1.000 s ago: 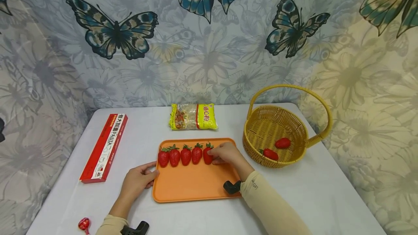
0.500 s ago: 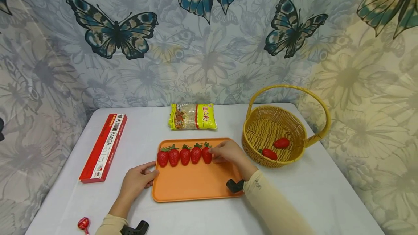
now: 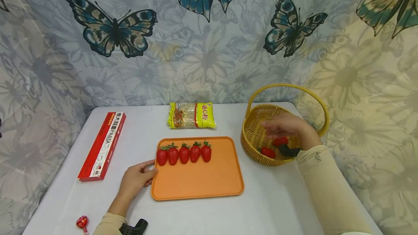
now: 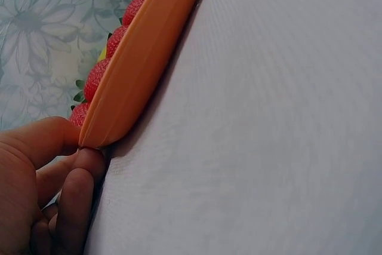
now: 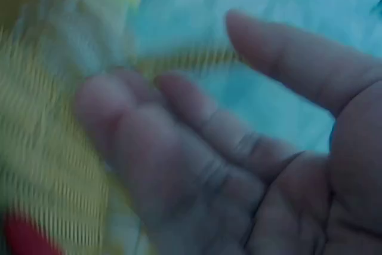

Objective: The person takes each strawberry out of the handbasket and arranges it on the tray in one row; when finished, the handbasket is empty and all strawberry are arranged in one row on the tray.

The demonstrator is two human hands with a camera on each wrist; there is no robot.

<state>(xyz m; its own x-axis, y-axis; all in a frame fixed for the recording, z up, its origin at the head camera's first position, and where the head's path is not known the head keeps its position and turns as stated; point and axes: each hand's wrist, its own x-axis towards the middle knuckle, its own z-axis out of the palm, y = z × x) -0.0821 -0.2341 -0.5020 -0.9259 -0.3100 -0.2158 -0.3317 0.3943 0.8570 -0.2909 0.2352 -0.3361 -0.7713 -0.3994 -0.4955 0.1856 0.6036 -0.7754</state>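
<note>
My left hand (image 3: 135, 180) pinches the left rim of an orange tray (image 3: 197, 182) between thumb and fingers; the left wrist view shows this grip on the tray edge (image 4: 134, 82). Several strawberries (image 3: 184, 154) lie in a row along the tray's far left part, leaves pointing away. Over the yellow wicker basket (image 3: 253, 137) hangs my right hand (image 3: 285, 126), its fingers loosely bent. In the blurred right wrist view, thumb and fingers of the right hand (image 5: 239, 159) stand apart with nothing between them. Two red strawberries (image 3: 267, 152) show inside the basket, one partly hidden by the wrist.
A red pasta box (image 3: 102, 148) lies on the left of the white table. At the back is a yellow bag of pasta (image 3: 192, 115). A red lollipop (image 3: 82, 222) lies at the front left. The basket's tall handle (image 3: 290, 85) arches above it.
My right hand has let go of the rightmost strawberry on the tray and moved right, over the basket. The left hand stays on the tray's edge.
</note>
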